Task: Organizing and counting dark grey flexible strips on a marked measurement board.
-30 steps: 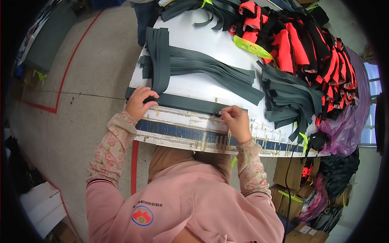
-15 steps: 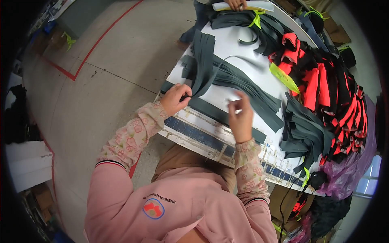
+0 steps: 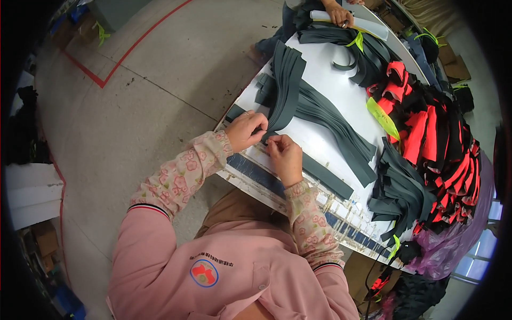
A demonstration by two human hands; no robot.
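My left hand [image 3: 247, 130] is closed on the near end of a bundle of dark grey flat strips [image 3: 288, 74], which bends up and away over the table. Close beside it, my right hand [image 3: 286, 156] has its thumb and fingertips pinched together at the same strip ends; they seem to hold a strip end, partly hidden by the fingers. A fanned pile of similar strips [image 3: 333, 125] lies across the white tabletop [image 3: 325, 64]. One flat dark strip [image 3: 328, 178] runs along the near edge, passing behind my right hand.
At the far side, another person's hand [image 3: 340, 14] rests by a white roll over more strips [image 3: 368, 61]. Red and black fabric pieces [image 3: 418, 133] heap up on the right, beside grey strips [image 3: 402, 189] and purple plastic [image 3: 442, 245]. A yellow-green tag [image 3: 383, 118] lies there.
My right hand has come left from above the table to the strip ends beside my left hand, its fingers closing. A thin strip that arched over the pile is no longer there.
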